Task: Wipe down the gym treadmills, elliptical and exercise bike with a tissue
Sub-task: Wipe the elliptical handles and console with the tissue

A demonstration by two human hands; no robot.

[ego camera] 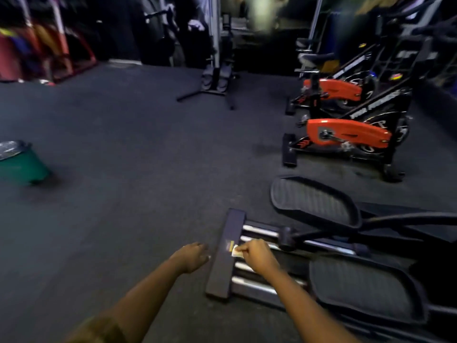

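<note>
Both forearms reach forward and down from the lower edge of the view, converging on the rear end of the elliptical (314,204), which lies across the lower right. The right hand (257,256) is bent at the wrist with its knuckles up. Its fingers and thumb pinch a small pale tissue (236,252) and press it against the dark crossbar (223,268) at the machine's foot, right by a small yellow label. Behind that hand, the shiny rails (259,230) run back towards the two big ribbed pedals.

The left hand (195,256) hangs just beside the crossbar on its outer side, back of the hand up and fingers loosely curled downward. It is near the bar but apart from it, over the dark floor (136,157). The two hands are close together, with only the bar between them.

Further back on the right stand two exercise bikes (346,134) with orange-red guards, one behind the other and well apart from the hands. A green bin (22,164) sits at the far left edge. The background is blurred: a metal stand and dark shapes, nothing more to be made out.
</note>
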